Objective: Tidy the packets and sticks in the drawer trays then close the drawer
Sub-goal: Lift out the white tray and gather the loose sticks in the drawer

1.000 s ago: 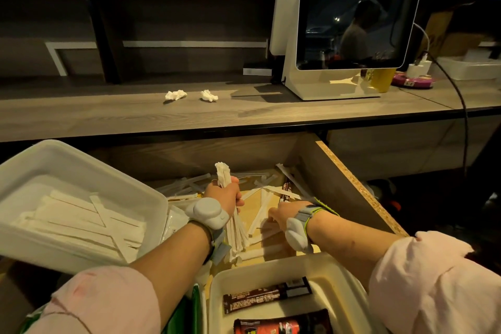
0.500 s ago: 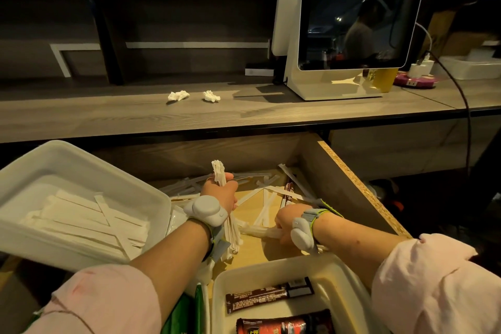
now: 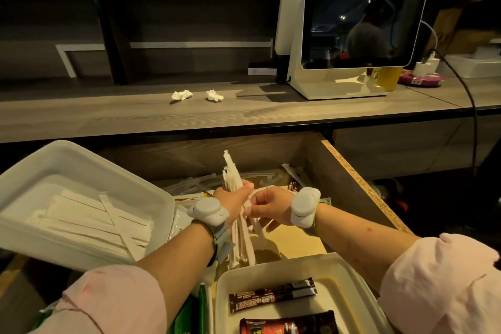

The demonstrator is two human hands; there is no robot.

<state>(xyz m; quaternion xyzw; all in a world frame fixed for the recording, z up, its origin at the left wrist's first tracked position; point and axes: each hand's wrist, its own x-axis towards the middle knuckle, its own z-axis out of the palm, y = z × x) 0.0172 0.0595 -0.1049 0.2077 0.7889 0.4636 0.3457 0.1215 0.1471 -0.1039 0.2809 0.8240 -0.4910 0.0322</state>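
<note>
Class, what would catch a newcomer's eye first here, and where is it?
The left hand grips an upright bundle of white wrapped sticks above the open drawer, while the right hand pinches one stick. A white tray of paper strips sits left, and a dark screen terminal stands on the counter behind.

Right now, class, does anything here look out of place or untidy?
Yes. Loose white sticks lie criss-crossed at the back of the drawer, unsorted. Two crumpled paper wads sit on the counter, looking like litter.
</note>
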